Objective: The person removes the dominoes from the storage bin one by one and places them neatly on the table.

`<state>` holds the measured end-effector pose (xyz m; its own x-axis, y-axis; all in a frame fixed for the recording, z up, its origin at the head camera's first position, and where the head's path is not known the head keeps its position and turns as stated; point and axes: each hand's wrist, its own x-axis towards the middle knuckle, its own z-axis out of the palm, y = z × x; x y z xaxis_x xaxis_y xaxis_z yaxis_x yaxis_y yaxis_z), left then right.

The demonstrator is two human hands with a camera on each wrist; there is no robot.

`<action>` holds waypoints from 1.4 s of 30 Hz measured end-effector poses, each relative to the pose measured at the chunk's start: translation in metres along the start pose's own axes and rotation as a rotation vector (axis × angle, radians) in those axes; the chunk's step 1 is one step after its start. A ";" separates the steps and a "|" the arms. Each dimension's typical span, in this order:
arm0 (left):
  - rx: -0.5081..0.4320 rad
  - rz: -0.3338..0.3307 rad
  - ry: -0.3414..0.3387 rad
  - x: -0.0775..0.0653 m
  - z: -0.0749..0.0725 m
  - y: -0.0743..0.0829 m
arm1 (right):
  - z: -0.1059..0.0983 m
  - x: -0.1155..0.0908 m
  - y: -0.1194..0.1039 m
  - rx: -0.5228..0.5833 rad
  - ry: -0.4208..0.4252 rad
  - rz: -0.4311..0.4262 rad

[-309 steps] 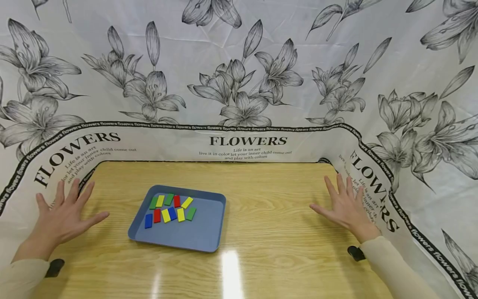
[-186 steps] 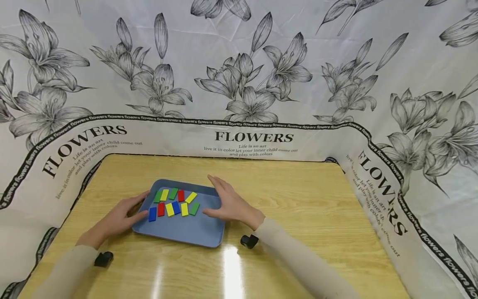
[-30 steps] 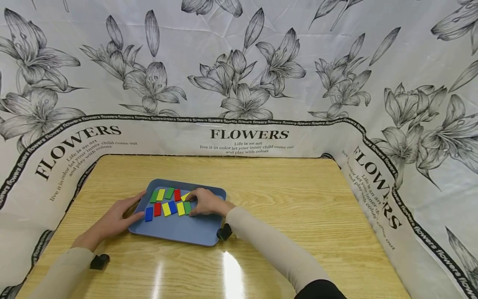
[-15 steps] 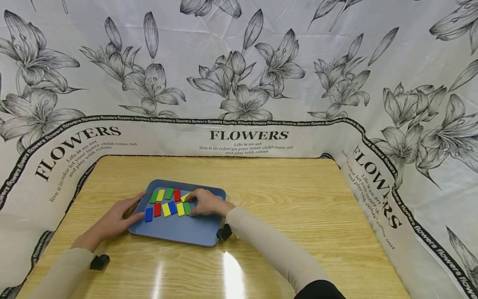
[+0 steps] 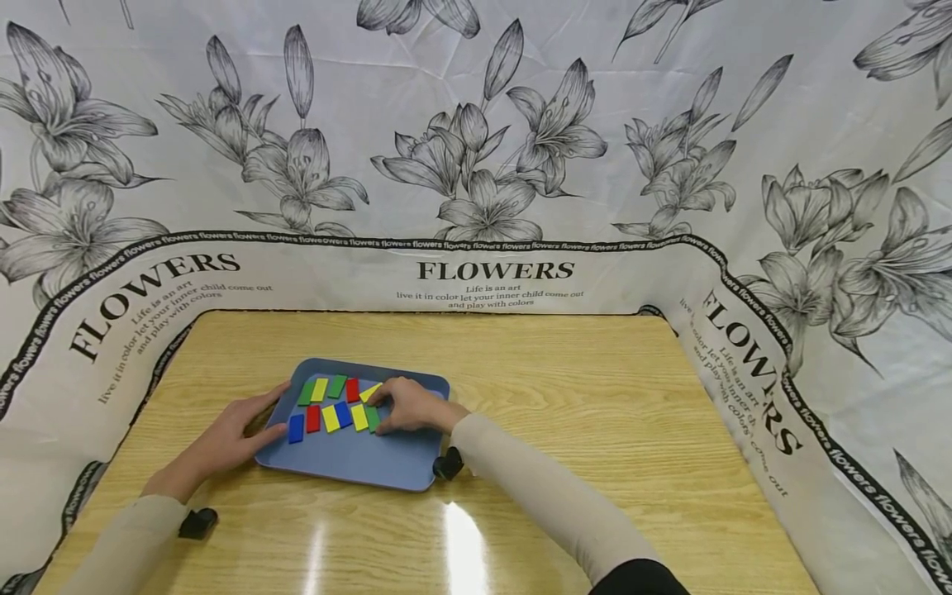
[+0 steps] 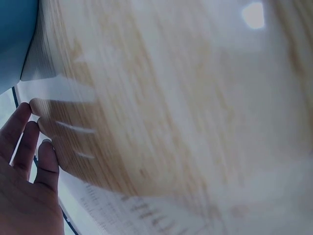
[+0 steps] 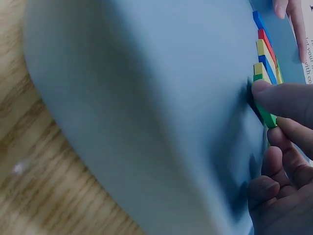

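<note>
A blue-grey tray (image 5: 349, 464) lies left of the table's middle. Several thin rectangular blocks are in it, in two rough rows. My right hand (image 5: 409, 405) reaches over the tray's right side. Its thumb and index finger pinch a green block (image 7: 268, 115), which stands against a yellow block (image 5: 360, 417) at the front row's right end. The right hand partly covers another yellow block (image 5: 369, 392). My left hand (image 5: 226, 438) rests at the tray's left edge, thumb over the rim, fingers extended outside it. A blue block (image 5: 296, 428) is nearest to that thumb.
The wooden table (image 5: 580, 430) extends around the tray. A flower-printed cloth (image 5: 491, 190) hangs behind and at both sides. The back row holds a red block (image 5: 353, 390) and green blocks; a red block (image 5: 313, 418) and a blue block (image 5: 343, 414) sit in the front row.
Both hands have come from far apart to the tray. The green block has turned and moved left against the yellow one. Over the last second the hands have barely moved.
</note>
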<state>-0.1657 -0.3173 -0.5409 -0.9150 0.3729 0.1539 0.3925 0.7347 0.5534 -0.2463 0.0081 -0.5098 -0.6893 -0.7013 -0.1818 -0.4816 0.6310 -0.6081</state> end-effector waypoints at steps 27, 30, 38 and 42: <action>0.026 -0.015 0.002 -0.001 0.001 -0.001 | -0.047 -0.032 -0.004 0.081 0.010 -0.071; 0.021 -0.007 0.002 -0.002 0.001 -0.001 | -0.055 -0.036 0.000 0.067 0.032 -0.082; 0.007 -0.025 -0.013 -0.003 0.000 -0.002 | -0.073 -0.050 0.016 0.068 0.096 -0.065; 0.008 -0.018 -0.016 -0.003 -0.001 -0.001 | -0.082 -0.059 0.025 0.048 0.130 -0.046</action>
<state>-0.1637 -0.3199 -0.5415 -0.9205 0.3681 0.1307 0.3764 0.7462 0.5491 -0.2623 0.0925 -0.4506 -0.7325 -0.6787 -0.0534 -0.4902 0.5802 -0.6504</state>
